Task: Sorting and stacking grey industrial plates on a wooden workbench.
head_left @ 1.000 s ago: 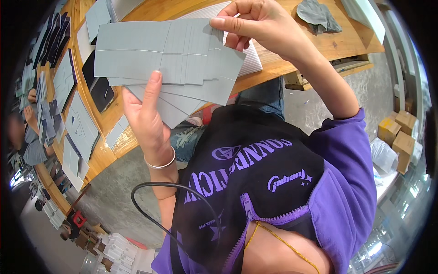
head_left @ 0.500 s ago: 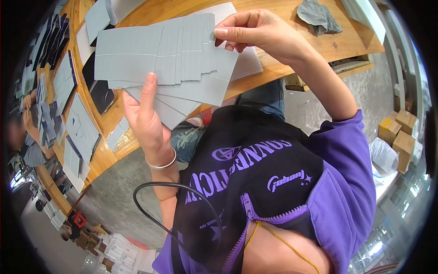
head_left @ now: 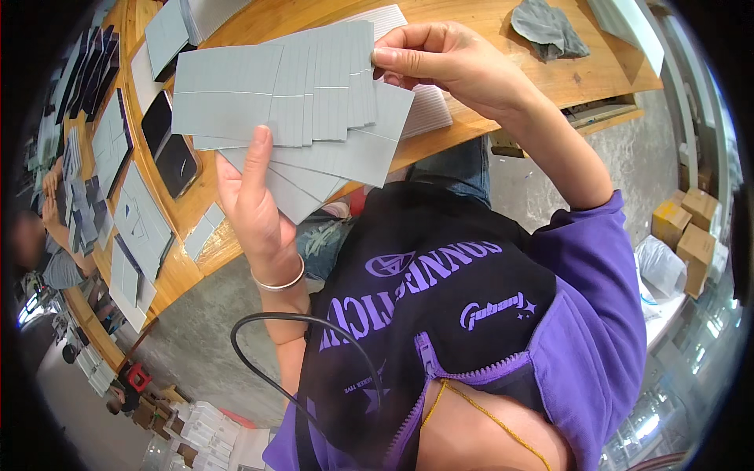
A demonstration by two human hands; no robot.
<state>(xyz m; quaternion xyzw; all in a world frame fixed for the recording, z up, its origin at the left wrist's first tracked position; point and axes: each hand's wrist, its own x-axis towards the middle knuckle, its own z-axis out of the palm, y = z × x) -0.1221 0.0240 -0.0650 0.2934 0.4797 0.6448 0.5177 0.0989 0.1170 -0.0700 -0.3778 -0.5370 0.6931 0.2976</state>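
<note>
While the left hand [head_left: 263,208] clamps a fan of grey rectangular cards [head_left: 224,94] by its lower edge, thumb across the face and fingers behind, the right hand [head_left: 432,56] brings thumb and fingers together at the fan's upper right edge; whether they pinch a card cannot be told. The fan is held above the near side of the wooden table [head_left: 577,78], partly over a white ribbed sheet [head_left: 428,111]. As far as the view shows, the fanning looks well advanced: the upper cards form narrow overlapping steps toward the right, and several lower ones splay at wider angles. All are in the left hand's grip, and many faces are largely covered, so the separation appears partial. The lower corners project past the table edge, beside the jeans [head_left: 452,166]. Room is tighter on the left, where a black phone-like slab [head_left: 174,166] and flat grey panels [head_left: 141,210] crowd the tabletop; on the right, bare wood extends between the ribbed sheet and a crumpled grey cloth [head_left: 548,27].
</note>
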